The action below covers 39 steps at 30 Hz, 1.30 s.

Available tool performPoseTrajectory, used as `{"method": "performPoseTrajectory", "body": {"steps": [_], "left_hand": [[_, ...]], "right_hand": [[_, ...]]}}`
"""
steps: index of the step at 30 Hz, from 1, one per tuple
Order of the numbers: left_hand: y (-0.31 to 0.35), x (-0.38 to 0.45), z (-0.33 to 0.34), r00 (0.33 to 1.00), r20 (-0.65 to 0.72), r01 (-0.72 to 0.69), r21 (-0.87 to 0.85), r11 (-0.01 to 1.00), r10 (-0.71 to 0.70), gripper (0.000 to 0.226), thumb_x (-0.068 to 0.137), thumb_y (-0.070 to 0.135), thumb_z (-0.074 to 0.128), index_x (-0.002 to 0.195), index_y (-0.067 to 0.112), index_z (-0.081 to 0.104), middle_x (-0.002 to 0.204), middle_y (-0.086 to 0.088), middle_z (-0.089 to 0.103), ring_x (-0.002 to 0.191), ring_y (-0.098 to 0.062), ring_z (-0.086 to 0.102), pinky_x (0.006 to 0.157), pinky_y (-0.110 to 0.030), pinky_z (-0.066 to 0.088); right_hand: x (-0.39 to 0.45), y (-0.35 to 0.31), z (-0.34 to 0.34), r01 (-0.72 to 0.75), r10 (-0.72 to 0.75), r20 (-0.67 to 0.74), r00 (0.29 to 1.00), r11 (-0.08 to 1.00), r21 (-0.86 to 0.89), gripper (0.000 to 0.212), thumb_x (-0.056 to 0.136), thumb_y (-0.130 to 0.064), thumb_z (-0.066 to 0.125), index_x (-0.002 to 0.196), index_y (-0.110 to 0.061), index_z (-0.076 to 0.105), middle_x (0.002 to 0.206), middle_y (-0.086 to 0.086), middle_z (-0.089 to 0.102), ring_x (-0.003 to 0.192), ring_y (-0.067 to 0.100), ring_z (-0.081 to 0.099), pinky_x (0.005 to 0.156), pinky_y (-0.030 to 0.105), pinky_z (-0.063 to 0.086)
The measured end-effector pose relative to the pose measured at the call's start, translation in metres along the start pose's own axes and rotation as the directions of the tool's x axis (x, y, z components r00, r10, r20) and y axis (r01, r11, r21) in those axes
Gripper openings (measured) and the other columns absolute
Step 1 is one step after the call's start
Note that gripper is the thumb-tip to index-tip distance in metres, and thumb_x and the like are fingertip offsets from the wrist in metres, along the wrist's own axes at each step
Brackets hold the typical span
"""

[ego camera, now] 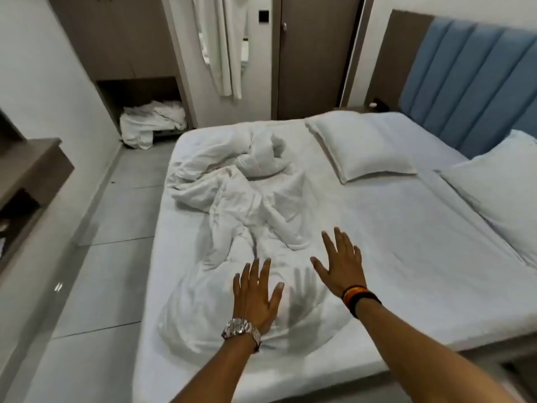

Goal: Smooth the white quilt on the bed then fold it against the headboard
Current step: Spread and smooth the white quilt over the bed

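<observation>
The white quilt (250, 205) lies crumpled in a long heap along the left half of the bed (392, 242), from the near edge to the far side. My left hand (257, 295), with a silver watch on its wrist, hovers with spread fingers over the near end of the heap. Just to the right, my right hand (340, 264), with dark bands on its wrist, is also spread flat and holds nothing; its shadow falls on the quilt. The blue padded headboard (470, 80) stands along the bed's right side.
Two white pillows (363, 146) (499, 187) lie by the headboard. Grey tiled floor (110, 257) runs left of the bed. A pile of white linen (151, 123) sits in a wall niche, a wooden shelf (32, 170) juts out at left, and a door (313, 53) is beyond.
</observation>
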<state>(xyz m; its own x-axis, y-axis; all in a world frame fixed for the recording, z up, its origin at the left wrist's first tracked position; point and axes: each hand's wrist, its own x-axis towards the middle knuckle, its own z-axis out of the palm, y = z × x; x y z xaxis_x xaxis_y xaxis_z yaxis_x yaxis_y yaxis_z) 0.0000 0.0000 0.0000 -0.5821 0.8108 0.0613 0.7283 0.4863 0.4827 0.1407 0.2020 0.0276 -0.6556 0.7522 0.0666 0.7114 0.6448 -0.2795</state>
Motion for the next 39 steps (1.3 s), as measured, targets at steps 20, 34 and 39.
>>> {"method": "performPoseTrajectory", "body": {"steps": [20, 34, 39], "left_hand": [[-0.005, 0.062, 0.167, 0.986, 0.071, 0.123, 0.281, 0.952, -0.148, 0.067, 0.102, 0.061, 0.034, 0.163, 0.033, 0.027, 0.172, -0.001, 0.023, 0.156, -0.029, 0.025, 0.117, -0.058, 0.032], [0.076, -0.080, 0.179, 0.927, 0.360, -0.186, 0.212, 0.959, 0.100, 0.073, 0.099, 0.071, 0.012, 0.164, 0.038, 0.018, 0.173, 0.001, 0.019, 0.159, -0.028, 0.017, 0.127, -0.054, 0.008], [0.080, -0.140, 0.227, 0.857, 0.502, -0.267, 0.236, 0.934, 0.118, 0.080, 0.095, 0.072, 0.000, 0.165, 0.036, 0.010, 0.175, 0.000, 0.004, 0.161, -0.030, -0.002, 0.125, -0.060, -0.011]], "right_hand": [[0.068, 0.145, 0.166, -0.237, 0.075, 0.482, 0.873, 0.929, 0.285, 0.105, 0.069, -0.094, 0.057, 0.157, -0.057, 0.013, 0.116, 0.000, 0.074, 0.105, 0.028, 0.070, 0.084, 0.038, 0.054], [-0.246, 0.196, 0.073, -0.518, 0.426, 0.305, 0.852, 0.598, 0.611, 0.081, 0.061, -0.084, 0.081, 0.132, -0.060, 0.051, 0.117, -0.025, 0.069, 0.104, 0.004, 0.068, 0.093, 0.040, 0.060], [-0.280, 0.212, 0.102, -0.606, 0.488, 0.364, 0.793, 0.686, 0.402, 0.091, 0.070, -0.085, 0.071, 0.146, -0.044, 0.044, 0.128, -0.002, 0.069, 0.109, 0.027, 0.068, 0.093, 0.051, 0.059]]}}
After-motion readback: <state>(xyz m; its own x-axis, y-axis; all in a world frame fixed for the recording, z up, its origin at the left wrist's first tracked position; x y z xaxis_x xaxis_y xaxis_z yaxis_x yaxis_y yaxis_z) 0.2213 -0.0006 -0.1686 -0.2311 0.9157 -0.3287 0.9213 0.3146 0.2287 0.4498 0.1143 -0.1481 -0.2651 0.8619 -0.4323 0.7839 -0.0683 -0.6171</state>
